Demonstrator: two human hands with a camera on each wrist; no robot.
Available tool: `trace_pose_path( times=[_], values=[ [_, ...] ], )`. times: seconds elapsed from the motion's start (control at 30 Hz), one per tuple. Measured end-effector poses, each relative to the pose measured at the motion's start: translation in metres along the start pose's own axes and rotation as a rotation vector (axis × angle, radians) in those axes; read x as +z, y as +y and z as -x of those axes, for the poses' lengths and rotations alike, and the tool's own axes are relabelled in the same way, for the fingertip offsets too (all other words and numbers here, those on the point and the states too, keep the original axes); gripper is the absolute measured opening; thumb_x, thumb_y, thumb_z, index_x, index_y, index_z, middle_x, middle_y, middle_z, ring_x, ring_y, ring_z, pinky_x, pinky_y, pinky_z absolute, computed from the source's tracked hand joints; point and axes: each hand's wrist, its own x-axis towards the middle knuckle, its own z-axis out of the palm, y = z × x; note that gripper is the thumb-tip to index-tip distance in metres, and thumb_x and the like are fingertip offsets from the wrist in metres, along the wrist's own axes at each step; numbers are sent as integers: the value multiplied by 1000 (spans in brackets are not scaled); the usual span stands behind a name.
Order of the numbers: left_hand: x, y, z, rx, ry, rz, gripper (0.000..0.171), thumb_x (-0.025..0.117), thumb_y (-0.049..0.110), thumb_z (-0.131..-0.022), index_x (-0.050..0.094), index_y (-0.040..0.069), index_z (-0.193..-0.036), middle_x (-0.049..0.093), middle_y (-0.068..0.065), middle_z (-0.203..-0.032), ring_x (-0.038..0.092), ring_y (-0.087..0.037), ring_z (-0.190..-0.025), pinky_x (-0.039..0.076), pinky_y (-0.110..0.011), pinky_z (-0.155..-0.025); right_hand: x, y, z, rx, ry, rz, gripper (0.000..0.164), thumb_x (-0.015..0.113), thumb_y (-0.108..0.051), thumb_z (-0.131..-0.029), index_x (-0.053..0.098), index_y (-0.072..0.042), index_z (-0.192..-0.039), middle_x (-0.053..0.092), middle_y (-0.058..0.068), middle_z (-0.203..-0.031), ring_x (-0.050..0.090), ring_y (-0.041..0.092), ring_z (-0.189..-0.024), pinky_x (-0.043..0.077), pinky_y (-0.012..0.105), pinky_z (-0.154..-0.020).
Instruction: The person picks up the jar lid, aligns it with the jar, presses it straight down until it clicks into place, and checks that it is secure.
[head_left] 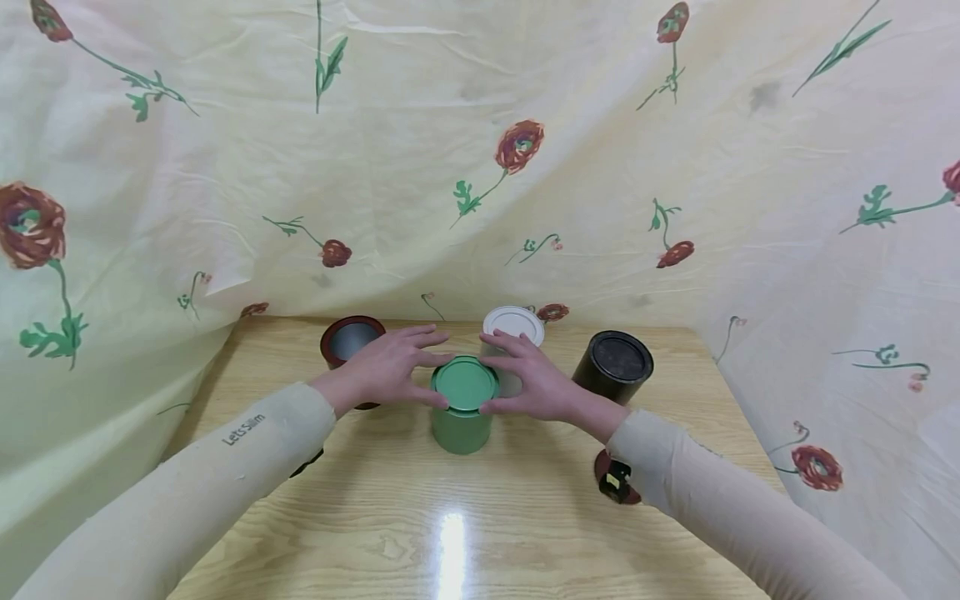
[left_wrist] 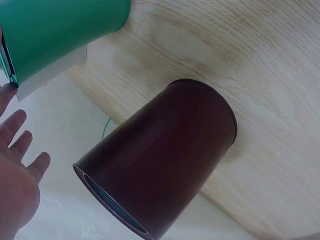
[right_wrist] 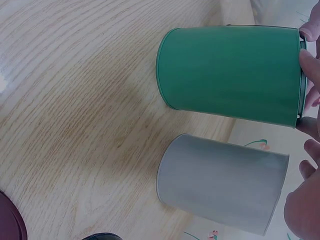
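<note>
A green can [head_left: 462, 429] stands upright on the wooden table, its green lid [head_left: 466, 382] seated at the top with a thin dark gap along the rim. My left hand [head_left: 390, 367] holds the lid's left side between thumb and forefinger, other fingers spread. On the opposite side, my right hand [head_left: 536, 379] grips the rim the same way; its thumb and fingertips [right_wrist: 311, 65] show at the lid edge. Beside my left hand is a dark red can [left_wrist: 160, 155] with an open top. A white can [right_wrist: 222, 182] stands just behind the green one.
A black can [head_left: 615, 367] stands right of my right hand. Under my right wrist lies a dark red disc [head_left: 602, 467], partly hidden by the sleeve and wrist strap. Flowered cloth [head_left: 420, 167] hangs behind the table [head_left: 390, 533] and along its sides.
</note>
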Motion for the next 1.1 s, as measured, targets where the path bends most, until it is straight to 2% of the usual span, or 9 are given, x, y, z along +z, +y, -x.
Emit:
trace_pose_path(
  times=[0.93,1.1],
  values=[
    [1,4,8,-26,-27,-48,84,66,73,-94,51,25,-161,40,-8,-171,31,-36,-160,31,-59,-127,-1,-7,5,-2,3,42,72,86,-39,-91,63,-3,-148,39,17,-169,24,43,-161,15,72,-127],
    [-1,4,6,-8,-22,-52,86,65,74,-94,51,23,-162,41,-9,-170,31,-36,-160,31,-58,-127,-4,-7,4,-13,3,66,72,85,-40,-91,63,-5,-150,40,17,-169,24,43,-161,14,71,-127]
  ],
)
